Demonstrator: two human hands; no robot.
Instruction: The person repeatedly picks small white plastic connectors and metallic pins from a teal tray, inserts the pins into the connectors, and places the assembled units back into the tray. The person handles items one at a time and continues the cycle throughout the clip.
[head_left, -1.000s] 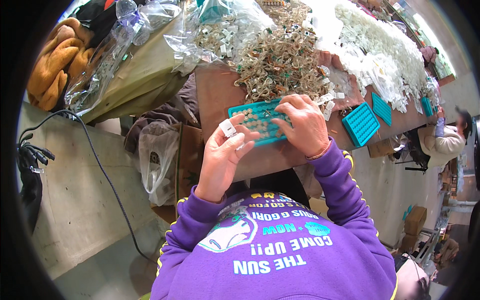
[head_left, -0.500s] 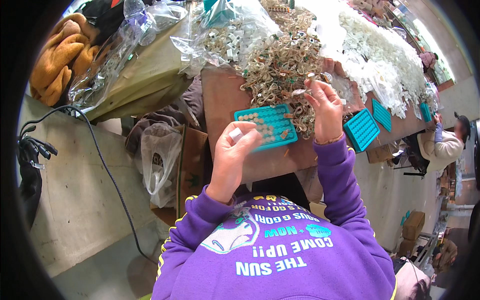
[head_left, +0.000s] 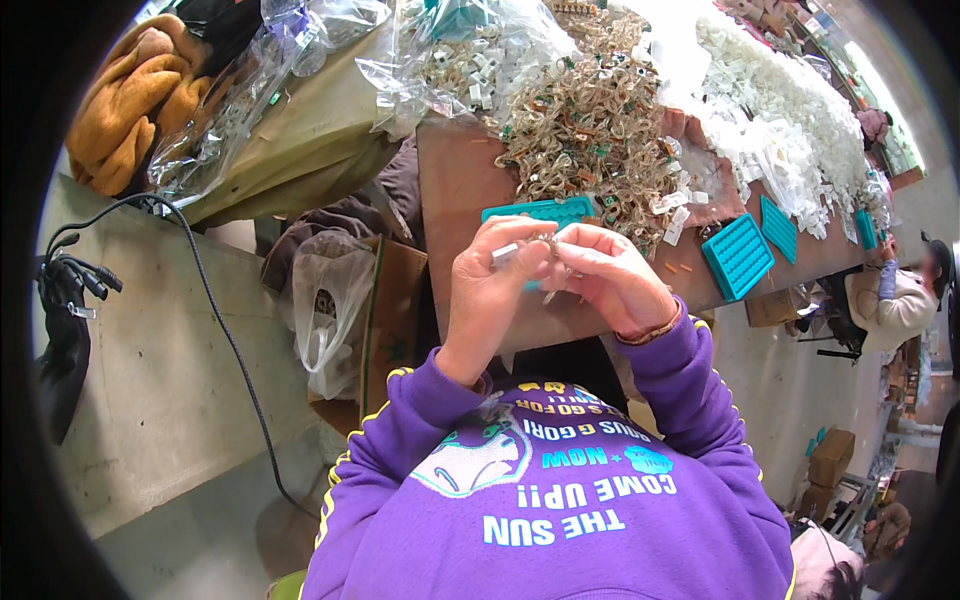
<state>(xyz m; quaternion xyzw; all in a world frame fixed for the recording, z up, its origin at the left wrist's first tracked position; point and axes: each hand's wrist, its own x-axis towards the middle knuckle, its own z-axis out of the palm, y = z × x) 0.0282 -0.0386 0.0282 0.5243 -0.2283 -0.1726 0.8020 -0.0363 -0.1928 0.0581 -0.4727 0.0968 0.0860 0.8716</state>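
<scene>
**Both hands pinching a small white part above teal tray**

Desk: brown top, runs from centre to upper right, loaded w/ parts. Concrete floor at left, black cable trailing across it. Olive sheet covers a surface at upper left, w/ an orange fleece garment and clear plastic bags on it. Long heap of white plastic parts along the desk's far right side. Tangled pile of tan wired parts w/ green bits in the desk's middle, just behind the hands. Cardboard box w/ a thin plastic bag stands on the floor beside the desk. Another person sits at far right, well apart.

Teal grid tray lies on desk, partly hidden behind the hands; a second teal tray sits to the right, a third just past it.

Left hand and right hand are raised together over the first tray, thumbs nearly touching. Left fingers clenched on a small white part, its end poking out leftwards. Right fingers curled in towards the same spot; can't tell if they grip the part or a thin wire, too small.
</scene>
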